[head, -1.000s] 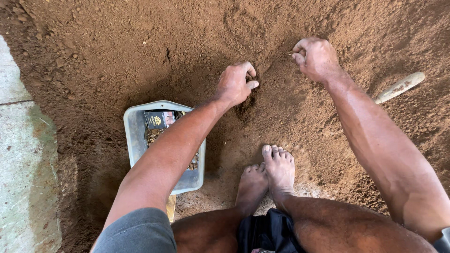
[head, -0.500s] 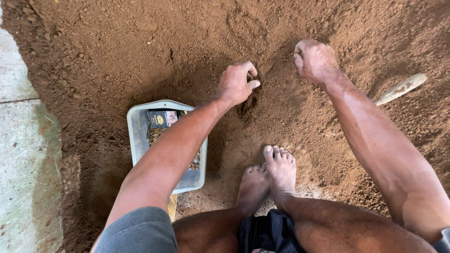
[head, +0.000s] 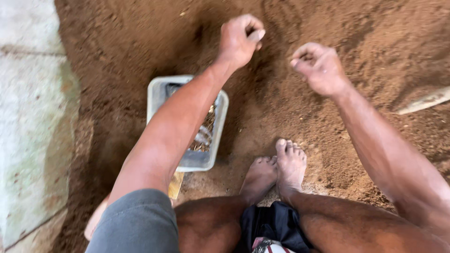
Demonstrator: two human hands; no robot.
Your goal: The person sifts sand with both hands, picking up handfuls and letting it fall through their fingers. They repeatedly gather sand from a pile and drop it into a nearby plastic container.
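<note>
I squat barefoot on loose brown soil [head: 300, 117]. My left hand [head: 240, 40] is raised above the soil as a closed fist, thumb pressed against the fingers; nothing shows in it. My right hand [head: 318, 68] hovers just to its right, with the fingers curled in and gathered at the tips. A small dark hollow in the soil [head: 269, 56] lies between and below the two hands. Under my left forearm, a grey plastic tub [head: 157, 91] rests on the soil holding packets and dry bits. Both of my feet [head: 279, 171] are planted close together in front of me.
A pale concrete slab [head: 33, 117] borders the soil on the left. A whitish flat stick or handle [head: 424, 100] lies on the soil at the right edge. A yellowish piece [head: 176, 185] pokes out below the tub.
My left hand has lifted out of the hollow in the soil. The right hand has come in closer to it. The view has shifted, so the tub sits nearer the middle.
</note>
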